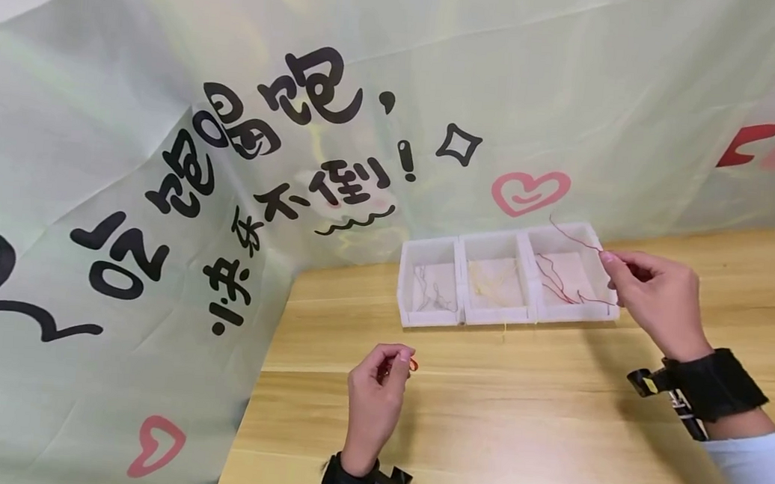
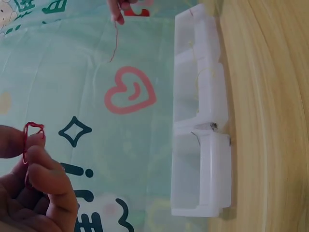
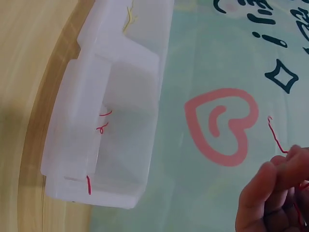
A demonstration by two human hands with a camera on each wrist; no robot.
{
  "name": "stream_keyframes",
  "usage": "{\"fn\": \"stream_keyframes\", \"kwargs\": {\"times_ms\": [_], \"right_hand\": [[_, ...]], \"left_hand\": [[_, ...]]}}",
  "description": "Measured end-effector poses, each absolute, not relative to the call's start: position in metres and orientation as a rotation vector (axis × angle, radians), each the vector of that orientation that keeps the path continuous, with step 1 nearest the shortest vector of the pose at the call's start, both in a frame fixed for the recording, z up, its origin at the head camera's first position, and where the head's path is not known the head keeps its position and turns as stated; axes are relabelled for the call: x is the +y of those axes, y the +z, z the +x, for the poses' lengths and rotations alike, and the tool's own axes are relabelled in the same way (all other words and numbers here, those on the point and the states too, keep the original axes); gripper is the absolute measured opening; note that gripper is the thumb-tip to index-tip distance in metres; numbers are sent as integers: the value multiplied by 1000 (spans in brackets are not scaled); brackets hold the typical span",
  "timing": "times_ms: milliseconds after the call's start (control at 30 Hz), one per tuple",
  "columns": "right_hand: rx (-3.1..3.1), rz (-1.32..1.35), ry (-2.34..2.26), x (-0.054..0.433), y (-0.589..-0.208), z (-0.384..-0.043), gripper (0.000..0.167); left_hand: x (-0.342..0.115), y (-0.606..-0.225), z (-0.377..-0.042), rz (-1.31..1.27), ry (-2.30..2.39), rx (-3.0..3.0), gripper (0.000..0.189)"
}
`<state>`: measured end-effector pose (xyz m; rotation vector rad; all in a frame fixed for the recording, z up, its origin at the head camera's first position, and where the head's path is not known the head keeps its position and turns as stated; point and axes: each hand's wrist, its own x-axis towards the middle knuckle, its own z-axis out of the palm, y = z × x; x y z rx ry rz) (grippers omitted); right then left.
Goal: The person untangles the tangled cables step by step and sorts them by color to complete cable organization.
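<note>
A thin red thread [image 1: 572, 235] is pinched between the thumb and forefinger of my right hand [image 1: 660, 298], its free end sticking out to the left above the tray's right compartment. My left hand [image 1: 374, 402], held above the table in front of the tray, grips red thread [image 2: 34, 124] that forms a small loop at the fingertips. The white three-compartment tray [image 1: 432, 322] holds more red threads [image 1: 552, 278] on the right, yellow threads [image 1: 496, 281] in the middle and pale threads [image 1: 432, 294] on the left. One red thread hangs over its right front rim.
The tray stands on a wooden table [image 1: 482, 429], close to a printed cloth backdrop [image 1: 613, 108] that rises behind it and along the left side. A yellow thread end hangs over the tray's front edge. Each wrist wears a black strap with a small camera mount.
</note>
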<state>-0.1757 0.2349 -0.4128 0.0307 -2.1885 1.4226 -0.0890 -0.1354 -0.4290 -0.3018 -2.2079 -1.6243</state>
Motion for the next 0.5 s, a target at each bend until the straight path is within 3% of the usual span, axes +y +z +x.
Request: {"fn": "stream_keyframes", "kwargs": {"times_ms": [233, 500], "right_hand": [[-2262, -48, 1410, 238, -416, -187, 32], [-2294, -55, 1362, 237, -420, -198, 32]], "left_hand": [[-135, -429, -88, -337, -1670, -2190, 12], [-133, -430, -88, -363, -1667, -2206, 20]]}}
